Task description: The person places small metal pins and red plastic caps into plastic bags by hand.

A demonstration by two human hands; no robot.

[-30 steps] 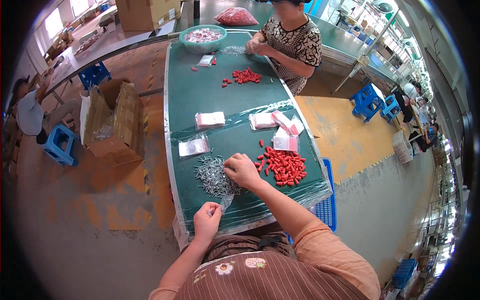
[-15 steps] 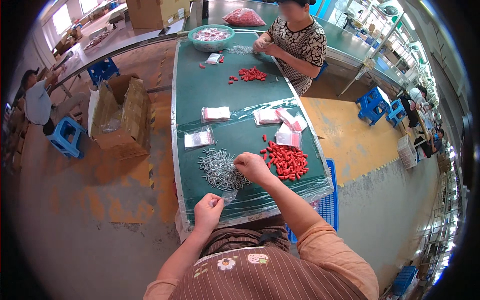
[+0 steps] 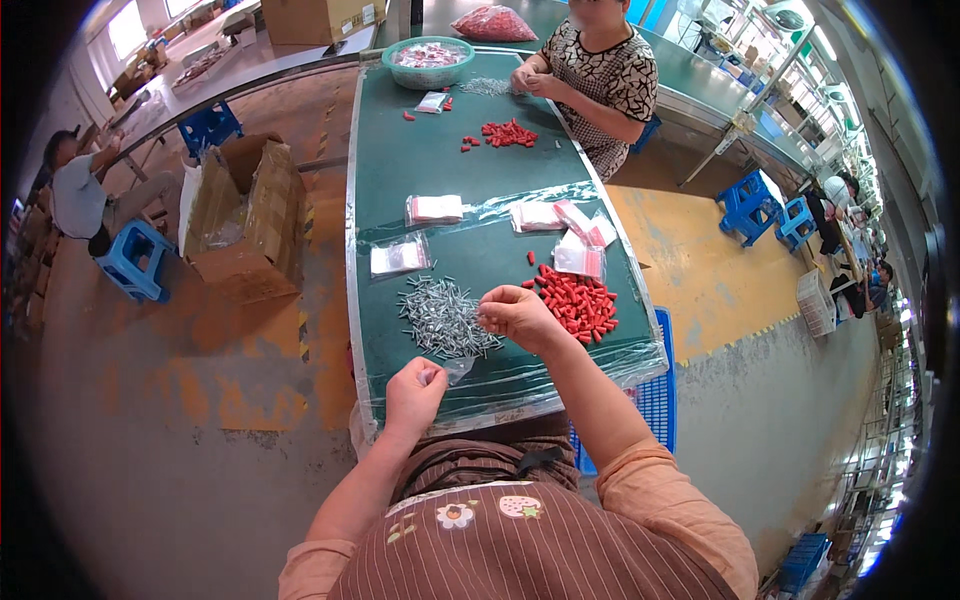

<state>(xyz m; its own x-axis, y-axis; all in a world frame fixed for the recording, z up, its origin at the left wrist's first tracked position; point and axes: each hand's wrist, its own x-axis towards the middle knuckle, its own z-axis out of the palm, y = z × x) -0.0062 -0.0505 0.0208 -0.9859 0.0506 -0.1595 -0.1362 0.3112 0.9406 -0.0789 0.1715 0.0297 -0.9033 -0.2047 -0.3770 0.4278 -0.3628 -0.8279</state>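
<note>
On the near part of the green table lies a heap of grey metal screws (image 3: 441,318). My right hand (image 3: 524,318) is over the heap's right edge, its fingertips pinched together; what they hold, if anything, is too small to make out. Below the heap, near the table's front edge, my left hand (image 3: 414,396) grips a small clear plastic bag (image 3: 458,369) between thumb and fingers. A pile of red plastic plugs (image 3: 583,308) lies just right of my right hand. Beyond the heaps are stacks of small clear bags (image 3: 399,257), with more bags (image 3: 580,255) touching the red pile.
Across the table a co-worker (image 3: 600,80) handles something beside small heaps of screws (image 3: 487,87) and red plugs (image 3: 508,133). A green basket (image 3: 428,77) of filled bags stands far left. A cardboard box (image 3: 245,225) is left of the table; a blue crate (image 3: 655,400) sits below its right edge.
My right hand has drawn slightly right and toward me over the screws, fingertips still pinched. My left hand keeps its grip on the bag. The whole view has shifted a little.
</note>
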